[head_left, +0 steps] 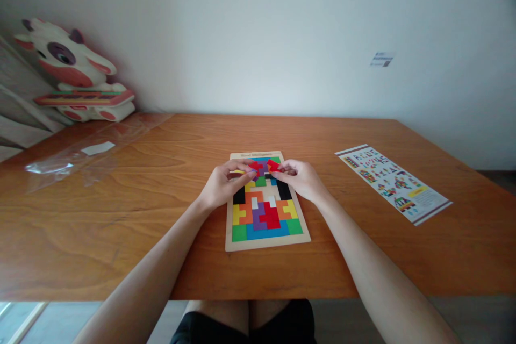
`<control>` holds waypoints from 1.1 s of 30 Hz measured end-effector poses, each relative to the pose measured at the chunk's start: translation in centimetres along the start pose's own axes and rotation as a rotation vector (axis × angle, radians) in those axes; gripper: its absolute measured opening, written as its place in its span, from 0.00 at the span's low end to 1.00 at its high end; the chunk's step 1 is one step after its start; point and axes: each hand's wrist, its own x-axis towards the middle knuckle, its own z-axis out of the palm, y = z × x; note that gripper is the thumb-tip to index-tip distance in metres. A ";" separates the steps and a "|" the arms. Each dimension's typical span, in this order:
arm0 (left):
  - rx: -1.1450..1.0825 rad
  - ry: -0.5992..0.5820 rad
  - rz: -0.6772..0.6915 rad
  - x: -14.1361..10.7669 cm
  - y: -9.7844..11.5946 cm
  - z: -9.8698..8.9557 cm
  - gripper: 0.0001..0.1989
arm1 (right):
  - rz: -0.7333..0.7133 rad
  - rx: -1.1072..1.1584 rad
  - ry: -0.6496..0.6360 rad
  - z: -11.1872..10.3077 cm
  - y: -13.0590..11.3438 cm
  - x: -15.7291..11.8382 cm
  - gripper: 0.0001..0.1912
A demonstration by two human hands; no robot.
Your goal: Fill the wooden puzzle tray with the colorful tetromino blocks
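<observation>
A wooden block puzzle board (268,245) lies near the middle of the table, its pale frame filled with coloured tetris-like blocks and some bare wood in the centre. My right hand (300,176) pinches a red puzzle block (273,165) over the board's upper right. Over the upper left, my left hand (226,181) has thumb and index finger closed together. Red and purple show at those fingertips, but I cannot tell whether a block is held there. Lower on the board, a red block (271,216) sits beside purple, orange, yellow, blue and green ones.
A printed pattern sheet (393,183) lies to the right on the brown table (169,161). On the left are a crumpled clear plastic bag (70,164) and a cow-shaped toy keyboard (86,99). A white wall (258,37) rises behind the table's back edge.
</observation>
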 end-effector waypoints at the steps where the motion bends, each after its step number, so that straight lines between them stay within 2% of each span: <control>1: -0.058 -0.031 0.018 0.0 0.2 0.1 0.14 | -0.018 -0.010 -0.011 0.0 -0.4 -0.2 0.13; 5: -0.079 -0.101 0.021 -0.3 0.4 0.6 0.13 | -0.096 -0.045 -0.107 0.4 -1.9 -0.9 0.13; 10: -0.090 -0.046 -0.026 -0.2 0.2 1.0 0.15 | -0.153 -0.010 -0.164 0.2 -2.3 -1.1 0.14; 13: -0.146 0.012 -0.091 0.0 0.1 0.9 0.18 | -0.188 -0.044 -0.107 -0.2 -1.7 -0.7 0.15; 17: -0.177 0.050 -0.189 0.1 -0.1 0.5 0.19 | -0.189 -0.230 0.020 -0.2 -0.3 -0.3 0.12; 21: -0.177 0.080 -0.221 0.2 -0.4 0.4 0.20 | -0.100 -0.274 -0.036 0.0 0.4 -0.1 0.07; 24: -0.181 0.081 -0.236 0.2 -0.3 0.5 0.20 | -0.094 -0.265 -0.070 0.0 0.2 -0.2 0.04; 29: -0.149 0.076 -0.236 0.1 -0.1 0.5 0.19 | -0.165 -0.283 -0.033 -0.1 0.4 -0.2 0.12; 33: -0.111 0.053 -0.227 0.1 -0.1 0.5 0.18 | -0.098 -0.278 -0.026 -0.1 1.1 0.2 0.11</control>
